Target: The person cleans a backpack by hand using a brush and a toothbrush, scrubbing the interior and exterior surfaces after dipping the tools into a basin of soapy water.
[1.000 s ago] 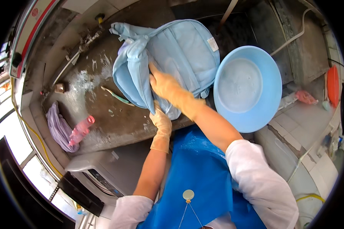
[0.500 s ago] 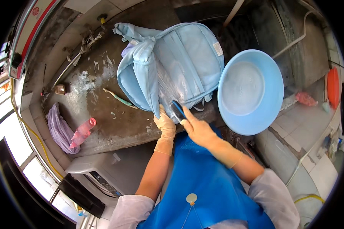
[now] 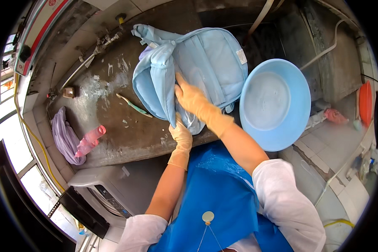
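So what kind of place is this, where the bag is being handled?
Probably a home laundry or wash area. A light blue backpack lies on a wet concrete slab with soapy smears, a blue plastic basin stands beside it, and a washing machine sits below the slab.

Light blue basin (image 3: pixel 275 103) just right of the fingers, by the bench edge. Green toothbrush (image 3: pixel 134 106) lies left of the fingers on the wet bench (image 3: pixel 113 134) — pink bottle (image 3: pixel 89 140) and purple cloth (image 3: pixel 64 137) farther left. Red item (image 3: pixel 334 115) far right.
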`<move>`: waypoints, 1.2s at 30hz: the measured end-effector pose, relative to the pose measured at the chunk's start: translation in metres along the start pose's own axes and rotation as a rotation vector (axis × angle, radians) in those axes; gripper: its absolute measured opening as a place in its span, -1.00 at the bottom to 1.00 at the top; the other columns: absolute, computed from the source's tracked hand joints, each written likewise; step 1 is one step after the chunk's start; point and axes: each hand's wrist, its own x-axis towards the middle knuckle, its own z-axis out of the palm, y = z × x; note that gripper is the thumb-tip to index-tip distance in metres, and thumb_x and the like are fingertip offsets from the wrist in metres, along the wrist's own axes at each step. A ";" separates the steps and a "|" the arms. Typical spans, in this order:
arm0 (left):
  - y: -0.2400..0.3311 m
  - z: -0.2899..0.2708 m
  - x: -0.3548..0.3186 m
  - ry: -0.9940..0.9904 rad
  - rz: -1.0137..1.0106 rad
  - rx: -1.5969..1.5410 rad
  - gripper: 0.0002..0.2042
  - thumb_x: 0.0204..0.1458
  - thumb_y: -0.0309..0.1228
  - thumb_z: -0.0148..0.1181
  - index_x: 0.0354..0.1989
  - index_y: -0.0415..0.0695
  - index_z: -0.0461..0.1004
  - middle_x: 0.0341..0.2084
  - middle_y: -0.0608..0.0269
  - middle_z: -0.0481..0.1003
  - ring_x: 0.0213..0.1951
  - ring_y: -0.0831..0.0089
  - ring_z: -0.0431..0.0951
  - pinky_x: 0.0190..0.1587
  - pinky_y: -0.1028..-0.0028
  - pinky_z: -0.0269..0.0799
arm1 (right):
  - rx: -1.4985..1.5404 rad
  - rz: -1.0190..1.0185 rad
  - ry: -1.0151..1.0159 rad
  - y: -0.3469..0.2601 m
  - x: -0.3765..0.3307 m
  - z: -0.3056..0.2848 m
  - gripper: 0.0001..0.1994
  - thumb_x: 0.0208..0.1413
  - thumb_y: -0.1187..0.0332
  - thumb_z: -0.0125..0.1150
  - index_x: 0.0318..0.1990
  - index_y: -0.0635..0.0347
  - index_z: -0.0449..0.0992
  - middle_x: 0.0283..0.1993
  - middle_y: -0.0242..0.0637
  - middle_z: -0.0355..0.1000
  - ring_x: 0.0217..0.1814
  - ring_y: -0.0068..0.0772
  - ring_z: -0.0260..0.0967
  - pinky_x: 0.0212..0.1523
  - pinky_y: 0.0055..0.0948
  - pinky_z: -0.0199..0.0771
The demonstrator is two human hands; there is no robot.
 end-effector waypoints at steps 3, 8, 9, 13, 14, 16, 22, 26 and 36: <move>0.011 -0.016 0.002 0.046 -0.005 0.025 -0.67 0.18 -0.28 0.19 -0.15 -0.40 0.53 -0.32 0.32 0.53 -0.29 0.59 0.41 -0.21 0.54 0.35 | 0.143 0.162 -0.104 0.003 -0.079 0.004 -0.47 0.29 0.18 -0.08 0.36 0.14 0.11 -0.10 0.32 0.41 -0.06 0.31 0.40 -0.04 0.01 0.38; 0.051 -0.019 -0.009 -0.106 -0.322 0.144 -0.49 0.07 -0.16 0.30 0.04 -0.33 0.39 -0.13 0.21 0.49 -0.12 0.41 0.44 -0.05 0.42 0.37 | 0.045 0.257 0.053 0.004 -0.152 -0.080 -0.44 0.29 0.14 0.02 0.36 0.16 0.15 0.38 0.04 0.14 0.44 0.01 0.05 0.39 -0.27 0.04; 0.066 -0.016 -0.015 -0.109 -0.317 0.145 -0.49 0.07 -0.16 0.30 0.04 -0.33 0.39 -0.13 0.21 0.49 -0.12 0.41 0.44 -0.05 0.42 0.37 | 0.018 0.233 0.164 0.018 -0.147 -0.091 -0.43 0.29 0.18 0.02 0.36 0.26 0.13 0.39 0.05 0.12 0.45 0.00 0.03 0.40 -0.27 0.01; 0.100 -0.019 -0.030 -0.228 0.111 0.386 -0.53 0.03 -0.45 0.30 0.10 -0.25 0.28 -0.11 0.20 0.44 -0.12 0.40 0.42 -0.03 0.43 0.30 | -0.007 0.165 0.450 0.071 -0.111 -0.121 -0.47 0.26 0.24 0.04 0.32 0.25 0.16 0.15 0.21 0.34 0.22 0.20 0.28 0.20 -0.15 0.26; 0.110 -0.013 -0.030 -0.204 0.475 0.560 -0.57 0.00 -0.51 0.29 0.05 -0.25 0.32 -0.10 0.17 0.44 -0.14 0.38 0.44 -0.06 0.40 0.33 | -0.050 0.264 0.464 0.093 -0.106 -0.123 -0.46 0.26 0.24 0.04 0.33 0.20 0.12 0.09 0.20 0.37 0.15 0.22 0.32 0.15 -0.12 0.29; 0.134 -0.001 -0.040 -0.257 0.862 0.773 -0.67 -0.07 -0.58 0.27 -0.07 -0.20 0.42 -0.15 0.15 0.47 -0.18 0.43 0.47 -0.14 0.33 0.36 | -0.076 0.362 0.472 0.125 -0.110 -0.122 -0.45 0.25 0.25 0.04 0.35 0.16 0.09 0.03 0.19 0.41 0.08 0.25 0.36 0.09 -0.08 0.33; 0.140 0.041 0.005 -0.547 0.583 1.697 -0.42 0.06 0.08 0.14 -0.35 -0.38 0.51 -0.43 -0.15 0.56 -0.39 0.13 0.59 -0.27 0.29 0.45 | -0.468 0.569 0.022 0.147 -0.137 -0.120 -0.47 0.20 0.29 0.07 0.32 0.04 0.11 -0.06 0.11 0.44 0.00 0.18 0.41 0.04 -0.02 0.36; 0.148 0.077 0.015 -0.663 0.068 1.839 -0.27 -0.04 0.18 0.16 -0.26 -0.48 0.54 -0.29 -0.27 0.56 -0.11 0.00 0.57 -0.05 0.21 0.44 | -0.521 0.633 0.002 0.160 -0.151 -0.128 -0.44 0.15 0.34 0.13 0.31 0.00 0.14 -0.07 0.08 0.43 -0.02 0.15 0.42 -0.01 -0.02 0.39; 0.144 0.097 0.051 -0.931 0.156 2.298 -0.62 -0.06 -0.15 0.18 -0.31 -0.29 0.59 -0.34 0.00 0.61 -0.25 0.13 0.63 -0.21 0.30 0.50 | -0.113 0.316 0.324 0.045 -0.152 -0.103 -0.46 0.21 0.25 0.05 0.33 0.10 0.12 -0.05 0.19 0.40 -0.04 0.23 0.39 -0.02 -0.01 0.37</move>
